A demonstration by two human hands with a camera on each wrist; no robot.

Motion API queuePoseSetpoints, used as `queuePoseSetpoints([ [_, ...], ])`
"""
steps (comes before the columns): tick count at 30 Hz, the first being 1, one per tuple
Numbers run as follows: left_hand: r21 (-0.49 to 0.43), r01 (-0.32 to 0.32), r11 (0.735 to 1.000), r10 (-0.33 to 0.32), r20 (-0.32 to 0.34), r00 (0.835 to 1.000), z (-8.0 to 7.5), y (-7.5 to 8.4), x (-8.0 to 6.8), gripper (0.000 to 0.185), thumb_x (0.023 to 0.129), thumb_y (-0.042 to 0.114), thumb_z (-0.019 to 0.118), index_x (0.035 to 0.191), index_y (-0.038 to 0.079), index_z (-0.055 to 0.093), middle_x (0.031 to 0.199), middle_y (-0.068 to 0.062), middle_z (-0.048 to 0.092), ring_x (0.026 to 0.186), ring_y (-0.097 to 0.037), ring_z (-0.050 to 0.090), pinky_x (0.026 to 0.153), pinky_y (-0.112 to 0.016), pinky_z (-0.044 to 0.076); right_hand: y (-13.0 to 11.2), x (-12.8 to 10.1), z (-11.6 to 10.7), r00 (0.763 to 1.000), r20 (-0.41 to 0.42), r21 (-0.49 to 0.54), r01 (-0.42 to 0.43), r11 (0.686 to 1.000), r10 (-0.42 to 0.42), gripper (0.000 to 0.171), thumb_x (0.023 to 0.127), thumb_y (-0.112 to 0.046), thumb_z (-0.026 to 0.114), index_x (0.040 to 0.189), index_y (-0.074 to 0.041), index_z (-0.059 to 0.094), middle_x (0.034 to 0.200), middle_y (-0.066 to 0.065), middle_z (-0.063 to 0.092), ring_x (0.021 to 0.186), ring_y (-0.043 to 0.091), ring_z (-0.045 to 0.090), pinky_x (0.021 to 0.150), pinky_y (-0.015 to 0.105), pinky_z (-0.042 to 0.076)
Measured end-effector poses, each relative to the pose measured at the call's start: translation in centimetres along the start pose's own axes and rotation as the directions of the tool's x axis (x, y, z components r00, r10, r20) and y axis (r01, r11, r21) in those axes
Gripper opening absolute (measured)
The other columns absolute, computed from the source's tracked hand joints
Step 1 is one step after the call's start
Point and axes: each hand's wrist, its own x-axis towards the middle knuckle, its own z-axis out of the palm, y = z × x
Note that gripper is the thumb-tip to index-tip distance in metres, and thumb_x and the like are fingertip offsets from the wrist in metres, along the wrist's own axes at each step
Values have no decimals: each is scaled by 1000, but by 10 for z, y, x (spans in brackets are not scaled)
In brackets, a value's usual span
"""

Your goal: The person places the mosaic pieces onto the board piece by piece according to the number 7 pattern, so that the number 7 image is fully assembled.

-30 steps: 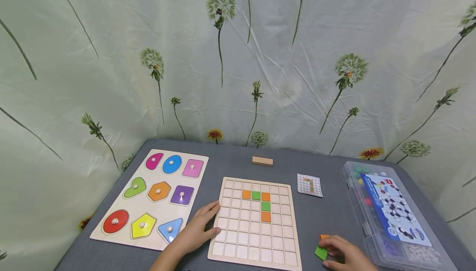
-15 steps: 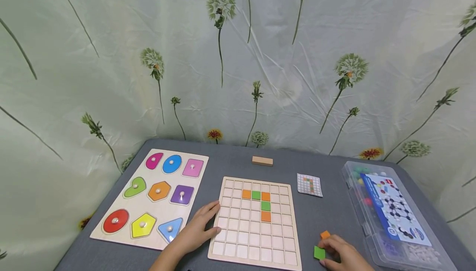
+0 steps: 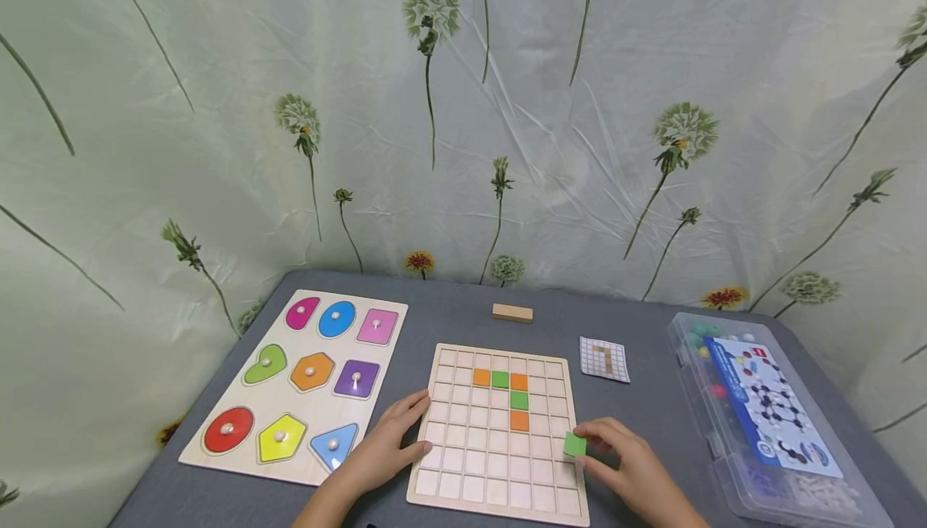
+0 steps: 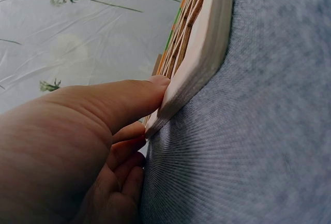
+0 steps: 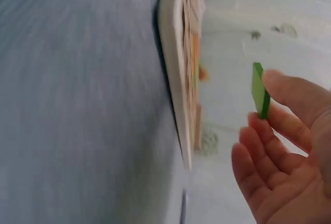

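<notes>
In the head view, my right hand [image 3: 626, 468] pinches a square green tile [image 3: 574, 444] between thumb and fingers at the right edge of the wooden grid board [image 3: 456, 435]. The right wrist view shows this green tile [image 5: 260, 90] edge-on, raised off the board, the other fingers loosely bent below it. My left hand [image 3: 387, 443] rests against the board's left edge with fingers extended; its thumb [image 4: 150, 92] touches the rim in the left wrist view. Three orange tiles, such as one at the upper left [image 3: 481, 377], and two green tiles sit in the grid, forming a bent line.
A shape-puzzle board [image 3: 290, 387] with knobbed pieces lies to the left. Behind the grid is a small wooden block [image 3: 512, 313]. A printed pattern card [image 3: 604, 359] lies right of the grid, and a clear plastic case [image 3: 768, 423] stands at the far right.
My right hand has lifted the green tile from the table and carried it up and left to the board's edge. The loose orange tile beside it is now out of sight. My left hand stays put.
</notes>
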Motion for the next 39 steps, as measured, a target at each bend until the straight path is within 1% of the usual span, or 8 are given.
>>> queuePoseSetpoints([
  [2,0,-1,1000,1,-1,1000,0,0,0,64,83,21,64,136,-1,36,140,-13,32,127,-34,25,97,-53,27,-2,5,8,999,-16,10,32,999,-32,25,77,-22,69,100,-14,63,93,-9,56,75,8,51,60,25,45],
  [6,-1,-1,1000,1,-1,1000,0,1,0,64,83,21,64,136,-1,36,140,-12,32,127,-34,25,97,-53,27,-4,15,24,998,17,50,58,997,-59,25,79,-25,68,102,-14,63,96,-7,56,77,7,52,63,26,47],
  [11,-6,-3,1000,3,3,1000,0,1,0,64,83,21,64,136,-2,36,140,-12,32,127,-33,25,97,-53,27,0,25,40,995,96,94,28,995,-37,25,80,-28,66,102,-16,64,97,-8,56,79,6,51,66,24,45],
  [14,-9,-5,1000,5,6,1000,1,2,1,64,83,22,64,136,-2,36,140,-12,32,127,-33,25,97,-53,27,2,27,46,992,125,89,12,996,-23,27,79,-31,66,102,-15,64,96,-9,56,79,5,50,66,23,44],
  [20,-5,-1,1000,1,7,1000,0,2,1,64,83,22,64,135,-1,36,140,-12,32,127,-34,25,97,-53,27,3,29,52,993,120,61,10,998,-18,27,78,-29,68,100,-15,65,93,-9,54,76,4,46,62,21,42],
  [29,-9,0,1000,0,5,1000,0,0,0,65,83,22,64,136,-1,36,139,-12,32,127,-34,26,96,-54,27,1,29,54,995,102,60,-20,998,13,18,79,-16,68,96,-16,62,89,-11,54,79,4,49,68,24,45],
  [36,-8,-5,1000,5,0,1000,0,0,0,64,82,20,64,136,-2,36,139,-13,33,127,-34,26,96,-53,27,1,30,57,995,102,67,-7,998,0,19,78,-18,69,96,-16,65,91,-11,55,79,3,48,68,23,43],
  [39,-9,-9,1000,9,-1,1000,1,1,0,64,82,20,65,135,-2,36,139,-13,33,127,-34,26,96,-53,27,1,30,56,994,110,79,-19,997,11,20,78,-20,70,97,-16,66,91,-11,55,78,3,48,67,23,43],
])
